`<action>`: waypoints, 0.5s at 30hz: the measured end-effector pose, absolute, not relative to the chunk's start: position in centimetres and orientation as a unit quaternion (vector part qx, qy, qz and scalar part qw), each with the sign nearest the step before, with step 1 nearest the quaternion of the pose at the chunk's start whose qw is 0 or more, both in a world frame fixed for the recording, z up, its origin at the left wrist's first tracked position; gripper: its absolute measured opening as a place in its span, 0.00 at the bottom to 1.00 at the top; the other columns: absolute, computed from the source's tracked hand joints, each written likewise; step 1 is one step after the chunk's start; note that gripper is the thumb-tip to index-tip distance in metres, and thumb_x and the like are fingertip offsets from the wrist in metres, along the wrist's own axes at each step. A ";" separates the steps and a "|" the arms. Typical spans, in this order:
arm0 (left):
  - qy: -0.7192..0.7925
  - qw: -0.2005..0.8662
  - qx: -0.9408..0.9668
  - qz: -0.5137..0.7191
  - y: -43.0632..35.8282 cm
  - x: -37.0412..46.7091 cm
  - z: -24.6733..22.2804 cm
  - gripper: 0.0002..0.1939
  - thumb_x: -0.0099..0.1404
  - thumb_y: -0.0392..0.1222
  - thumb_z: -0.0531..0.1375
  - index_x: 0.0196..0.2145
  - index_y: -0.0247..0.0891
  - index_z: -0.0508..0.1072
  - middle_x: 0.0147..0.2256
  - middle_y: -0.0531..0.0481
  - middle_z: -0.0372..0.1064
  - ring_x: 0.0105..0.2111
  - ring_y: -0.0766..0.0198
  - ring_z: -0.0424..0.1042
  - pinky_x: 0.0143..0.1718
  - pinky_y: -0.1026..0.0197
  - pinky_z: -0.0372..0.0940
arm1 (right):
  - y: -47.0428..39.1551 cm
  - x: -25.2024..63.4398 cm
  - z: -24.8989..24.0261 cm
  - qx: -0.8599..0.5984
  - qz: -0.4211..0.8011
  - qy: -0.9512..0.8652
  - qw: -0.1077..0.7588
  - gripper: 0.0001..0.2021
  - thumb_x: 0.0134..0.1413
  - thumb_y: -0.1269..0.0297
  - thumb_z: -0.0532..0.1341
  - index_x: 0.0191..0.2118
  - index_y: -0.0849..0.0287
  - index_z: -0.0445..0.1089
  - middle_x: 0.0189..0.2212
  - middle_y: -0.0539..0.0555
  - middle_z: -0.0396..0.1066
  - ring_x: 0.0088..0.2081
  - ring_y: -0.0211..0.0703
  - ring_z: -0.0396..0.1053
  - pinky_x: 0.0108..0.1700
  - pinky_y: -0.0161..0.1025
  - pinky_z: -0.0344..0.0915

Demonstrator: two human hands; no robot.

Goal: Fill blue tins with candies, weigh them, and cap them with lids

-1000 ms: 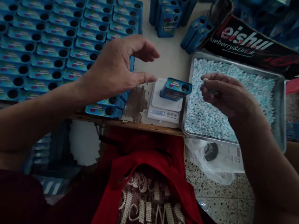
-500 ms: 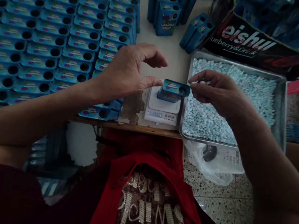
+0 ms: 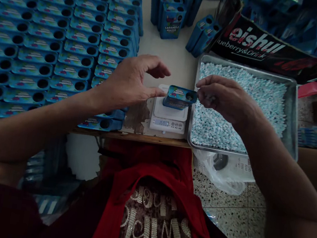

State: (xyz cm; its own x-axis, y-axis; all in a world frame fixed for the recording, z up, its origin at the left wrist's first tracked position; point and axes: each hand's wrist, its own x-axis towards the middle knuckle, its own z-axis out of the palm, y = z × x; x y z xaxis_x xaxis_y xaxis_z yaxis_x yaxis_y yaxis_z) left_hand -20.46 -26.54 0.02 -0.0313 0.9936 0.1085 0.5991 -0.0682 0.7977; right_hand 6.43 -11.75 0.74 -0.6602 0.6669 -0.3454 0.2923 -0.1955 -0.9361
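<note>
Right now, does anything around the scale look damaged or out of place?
Yes. The tabletop has a worn, peeling brown patch just left of the scale. A tiny pale piece sits at the scale's front edge, apart from the candies in the tray; possibly a stray one.

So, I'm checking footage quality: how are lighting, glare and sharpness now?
Head view: dim, with deep shadow under the table; head view: readout on the scale looks soft, last digit unclear; head view: no strong glare on the tray.
</note>
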 end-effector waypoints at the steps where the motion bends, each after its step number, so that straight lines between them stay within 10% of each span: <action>1: 0.624 0.278 0.639 0.353 -26.5 -20.5 0.0 0.25 0.70 0.63 0.77 0.56 0.46 0.83 0.59 0.43 0.86 0.60 0.43 0.83 0.66 0.42 0.79 | -11.8 6.3 0.9 -0.398 0.680 -0.598 0.146 0.07 0.67 0.64 0.75 0.39 0.58 0.79 0.28 0.51 0.74 0.27 0.36 0.67 0.28 0.35 0.63; 15: 0.625 0.300 0.637 0.337 -26.0 -20.7 -0.5 0.27 0.64 0.57 0.79 0.57 0.45 0.83 0.60 0.44 0.85 0.61 0.43 0.83 0.65 0.44 0.79 | -12.8 6.1 2.0 -0.375 0.598 -0.689 0.166 0.08 0.77 0.62 0.74 0.42 0.59 0.82 0.20 0.44 0.63 0.23 0.33 0.53 0.25 0.33 0.45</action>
